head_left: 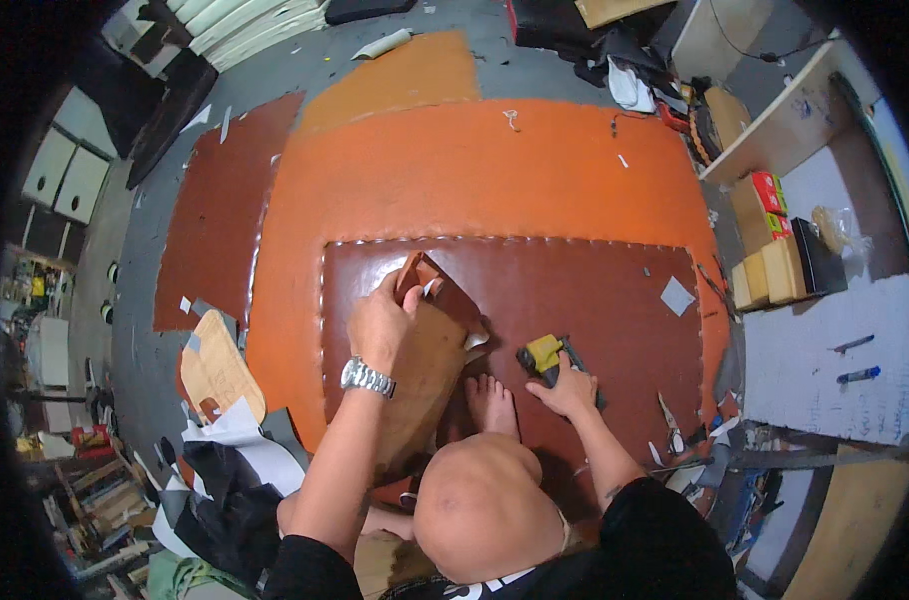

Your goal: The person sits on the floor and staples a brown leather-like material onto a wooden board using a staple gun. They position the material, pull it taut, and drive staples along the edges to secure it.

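Orange leather sheet covering the floor, dark brown leather panel lying on it, tan leather piece being pinched at its folded top by left hand, right hand closing on a yellow tool resting on the panel

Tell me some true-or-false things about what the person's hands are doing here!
1. The left hand holds up a folded brown leather piece. True.
2. The right hand holds a blue cup. False: it rests on a yellow and black tool.
3. A watch sits on the left wrist. True.
4. The person wears shoes. False: a bare foot shows on the dark brown sheet.
5. The dark brown sheet lies on an orange sheet. True.
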### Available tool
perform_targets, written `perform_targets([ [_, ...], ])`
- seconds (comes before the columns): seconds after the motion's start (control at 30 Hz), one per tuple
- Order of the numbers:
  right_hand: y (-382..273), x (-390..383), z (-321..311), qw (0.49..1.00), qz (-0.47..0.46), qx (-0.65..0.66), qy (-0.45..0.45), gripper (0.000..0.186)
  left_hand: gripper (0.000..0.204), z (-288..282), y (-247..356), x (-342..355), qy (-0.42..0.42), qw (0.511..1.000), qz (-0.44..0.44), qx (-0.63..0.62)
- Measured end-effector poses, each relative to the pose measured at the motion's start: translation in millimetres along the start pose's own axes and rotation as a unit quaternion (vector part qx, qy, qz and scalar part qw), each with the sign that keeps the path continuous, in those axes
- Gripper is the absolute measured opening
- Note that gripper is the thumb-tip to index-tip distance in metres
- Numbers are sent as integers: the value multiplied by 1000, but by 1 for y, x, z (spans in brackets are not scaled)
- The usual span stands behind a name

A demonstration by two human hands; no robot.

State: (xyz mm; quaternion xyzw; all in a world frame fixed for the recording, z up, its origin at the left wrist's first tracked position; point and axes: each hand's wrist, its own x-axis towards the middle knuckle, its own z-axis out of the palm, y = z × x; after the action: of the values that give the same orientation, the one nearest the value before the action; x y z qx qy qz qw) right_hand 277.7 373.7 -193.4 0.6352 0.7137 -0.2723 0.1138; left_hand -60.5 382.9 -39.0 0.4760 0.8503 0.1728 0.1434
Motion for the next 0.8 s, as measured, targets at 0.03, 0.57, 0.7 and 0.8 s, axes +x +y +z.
perform_targets([
  [0.03,-7,4,-9,998,-7,63,0,75,40,-2,4,-5,10,1000,4,3],
  [0.57,-146,29,-110,830,-335,442,58,29,41,4,14,-6,26,998,18,63],
  [0.7,-148,39,-103,820,-351,444,89,28,45,-1,17,-6,17,996,5,85],
  [0.8,-145,37,-98,815,-368,442,73,29,50,-2,19,-8,6,995,11,102],
])
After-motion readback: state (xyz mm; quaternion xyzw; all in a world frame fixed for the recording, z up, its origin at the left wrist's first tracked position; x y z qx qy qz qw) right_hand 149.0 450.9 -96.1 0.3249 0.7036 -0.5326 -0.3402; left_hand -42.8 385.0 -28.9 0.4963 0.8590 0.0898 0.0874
